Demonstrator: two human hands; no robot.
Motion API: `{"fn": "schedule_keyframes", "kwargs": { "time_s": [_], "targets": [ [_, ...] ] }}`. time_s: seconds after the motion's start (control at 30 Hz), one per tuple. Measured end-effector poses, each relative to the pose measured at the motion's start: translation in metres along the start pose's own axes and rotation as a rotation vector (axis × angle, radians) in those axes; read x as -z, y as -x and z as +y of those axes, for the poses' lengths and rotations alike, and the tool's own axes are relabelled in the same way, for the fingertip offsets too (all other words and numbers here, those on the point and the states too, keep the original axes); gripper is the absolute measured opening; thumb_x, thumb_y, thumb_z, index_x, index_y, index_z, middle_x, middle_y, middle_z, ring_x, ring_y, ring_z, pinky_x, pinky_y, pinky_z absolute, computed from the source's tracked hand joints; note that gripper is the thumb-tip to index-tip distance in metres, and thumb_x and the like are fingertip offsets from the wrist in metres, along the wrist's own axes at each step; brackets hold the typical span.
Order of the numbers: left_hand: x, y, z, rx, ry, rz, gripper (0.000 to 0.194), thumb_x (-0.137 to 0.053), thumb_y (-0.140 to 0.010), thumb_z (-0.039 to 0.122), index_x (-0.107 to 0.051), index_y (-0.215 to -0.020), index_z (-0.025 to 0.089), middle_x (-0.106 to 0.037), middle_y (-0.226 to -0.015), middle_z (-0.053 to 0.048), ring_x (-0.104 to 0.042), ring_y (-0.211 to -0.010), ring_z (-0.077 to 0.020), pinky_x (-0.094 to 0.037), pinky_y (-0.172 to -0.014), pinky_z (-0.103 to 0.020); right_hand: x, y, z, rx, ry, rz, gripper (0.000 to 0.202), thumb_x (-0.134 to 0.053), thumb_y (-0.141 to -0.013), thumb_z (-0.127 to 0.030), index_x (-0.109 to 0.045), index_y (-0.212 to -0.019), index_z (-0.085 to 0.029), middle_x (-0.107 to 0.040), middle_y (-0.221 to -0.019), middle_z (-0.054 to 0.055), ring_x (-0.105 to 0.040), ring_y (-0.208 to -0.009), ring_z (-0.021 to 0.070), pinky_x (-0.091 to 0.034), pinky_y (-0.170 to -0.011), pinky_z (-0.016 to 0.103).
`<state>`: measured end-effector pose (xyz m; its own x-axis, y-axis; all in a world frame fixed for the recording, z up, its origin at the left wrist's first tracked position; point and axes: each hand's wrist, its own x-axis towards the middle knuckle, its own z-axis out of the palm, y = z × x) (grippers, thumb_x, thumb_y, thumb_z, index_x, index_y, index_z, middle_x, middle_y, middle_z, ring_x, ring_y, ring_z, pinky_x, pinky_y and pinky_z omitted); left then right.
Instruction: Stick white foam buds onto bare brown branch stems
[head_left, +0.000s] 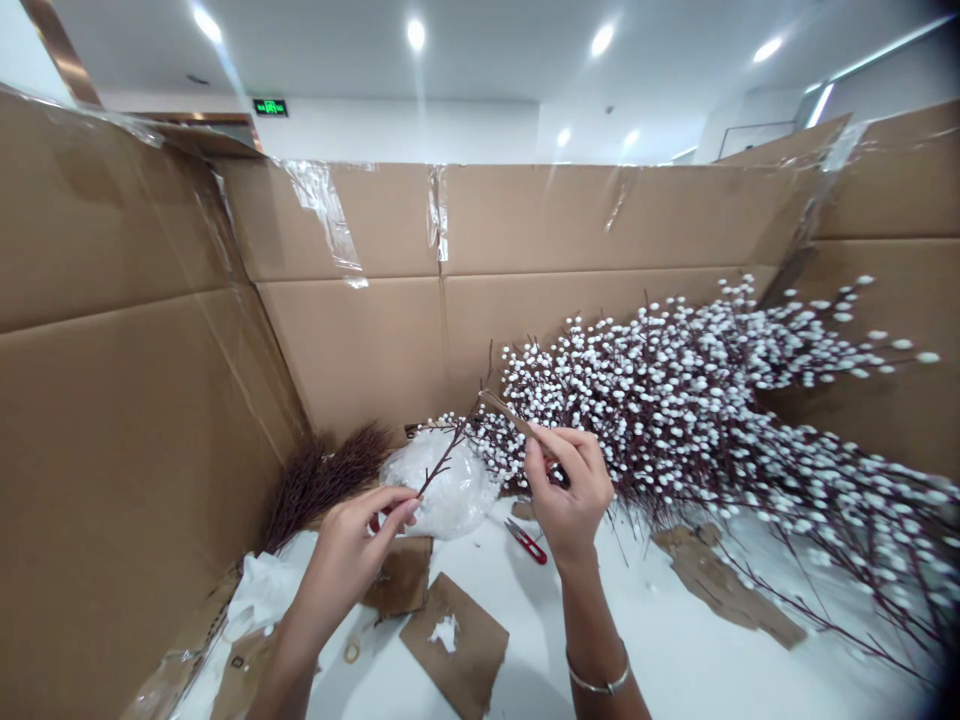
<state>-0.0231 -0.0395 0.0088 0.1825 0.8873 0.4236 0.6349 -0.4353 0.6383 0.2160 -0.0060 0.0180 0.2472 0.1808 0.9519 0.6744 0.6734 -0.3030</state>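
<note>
My left hand (356, 550) pinches the lower end of a bare, dark brown twig (442, 462), which slants up and to the right with small side shoots. My right hand (571, 492) is closed on a narrow brown strip (508, 410), whose far end meets the twig's upper part. I cannot tell what the strip is made of. Behind the twig is a clear plastic bag (442, 490) with white contents. Red-handled thread snips (527, 541) lie on the white surface, left of my right wrist.
A big heap of branches with white buds (675, 390) fills the right side. Bare dark twigs (322, 480) are bunched at the left. Cardboard pieces (459, 645) and a yellowish ring (352, 651) lie in front. Tall cardboard walls (345, 340) stand around the white surface (645, 640).
</note>
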Motion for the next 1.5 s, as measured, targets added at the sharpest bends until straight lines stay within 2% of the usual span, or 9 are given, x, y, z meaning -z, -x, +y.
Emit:
{"fn": "schedule_keyframes", "kwargs": {
  "time_s": [0.4,0.6,0.8,1.5],
  "targets": [
    [0.0004,0.0006,0.0019,0.014,0.02,-0.002,0.029,-0.052,-0.095,0.042,-0.072,-0.094,0.021,-0.076,-0.086,-0.003,-0.069,-0.074,-0.017,-0.049,-0.064,-0.024,0.0007,-0.0007,0.0018,0.035,0.038,0.012,0.026,-0.065,-0.084,-0.006,-0.071,-0.103,-0.023,-0.063,-0.088,0.003,-0.061,-0.071,0.0124,-0.054,-0.059,0.025],
    [0.0017,-0.0002,0.0003,0.032,0.024,0.022,0.029,-0.053,-0.094,0.042,-0.072,-0.095,0.02,-0.074,-0.081,-0.003,-0.068,-0.07,-0.0163,-0.049,-0.064,-0.024,0.0008,-0.0008,0.0063,-0.055,0.056,0.051,0.022,-0.062,-0.087,-0.011,-0.071,-0.103,-0.023,-0.065,-0.09,0.004,-0.061,-0.07,0.0121,-0.054,-0.057,0.025],
    [0.0022,0.0007,-0.0007,0.044,0.028,0.021,0.029,-0.052,-0.095,0.043,-0.071,-0.096,0.021,-0.073,-0.081,-0.002,-0.067,-0.072,-0.0158,-0.048,-0.066,-0.024,-0.0016,-0.0007,0.0089,-0.159,0.014,-0.008,0.017,-0.061,-0.088,-0.013,-0.071,-0.1,-0.02,-0.065,-0.09,0.004,-0.062,-0.074,0.0131,-0.055,-0.058,0.024],
    [0.002,0.0005,0.0004,0.03,0.034,0.018,0.028,-0.053,-0.094,0.043,-0.071,-0.095,0.021,-0.074,-0.081,-0.002,-0.068,-0.071,-0.0157,-0.048,-0.065,-0.023,-0.0003,-0.0022,0.0066,-0.143,0.025,-0.02,0.017,-0.06,-0.089,-0.015,-0.071,-0.1,-0.022,-0.065,-0.089,0.004,-0.06,-0.072,0.0128,-0.054,-0.057,0.026]
  ]
}}
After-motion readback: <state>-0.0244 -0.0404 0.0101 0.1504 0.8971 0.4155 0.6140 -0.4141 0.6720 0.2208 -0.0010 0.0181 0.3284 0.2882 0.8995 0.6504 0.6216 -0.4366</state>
